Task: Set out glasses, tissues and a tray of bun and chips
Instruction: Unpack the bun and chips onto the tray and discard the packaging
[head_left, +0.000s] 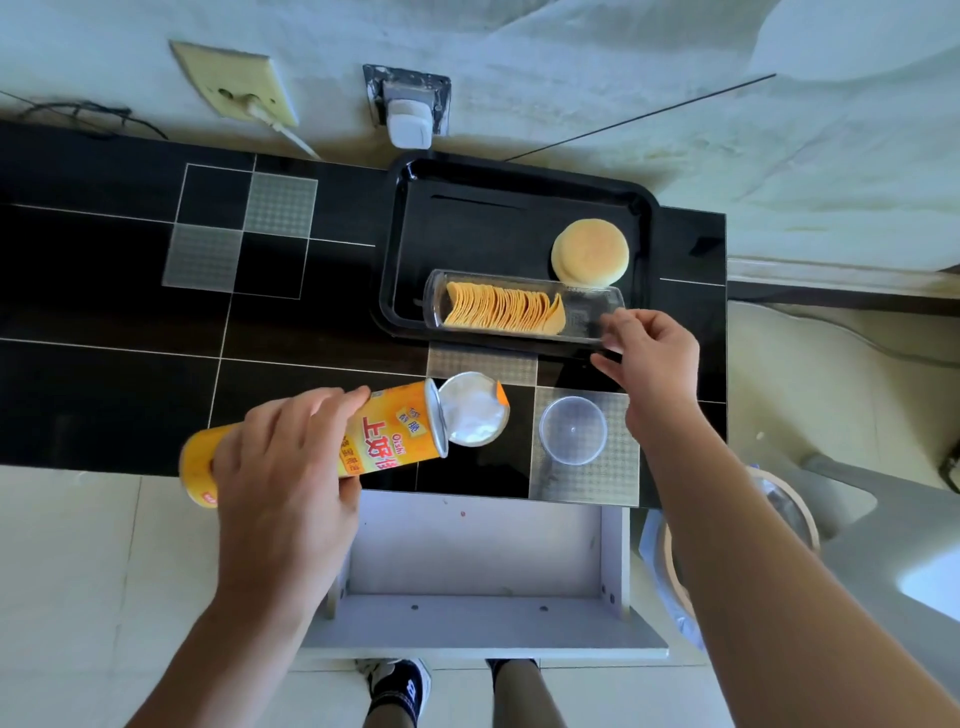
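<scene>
the left hand (283, 467) reaches forward from a bare forearm, palm down, fingers and thumb curled round the chip can (317, 441) and holding it on its side. the right hand (647, 358) is extended farther forward and to the right of the can, wrist bent, fingers curled, its fingertips (608, 325) pinching something. both arms are bare, well apart.

Orange-yellow can (322, 441); black tray (519, 176); golden chips (504, 309); black-and-grey checked counter (130, 322).
</scene>
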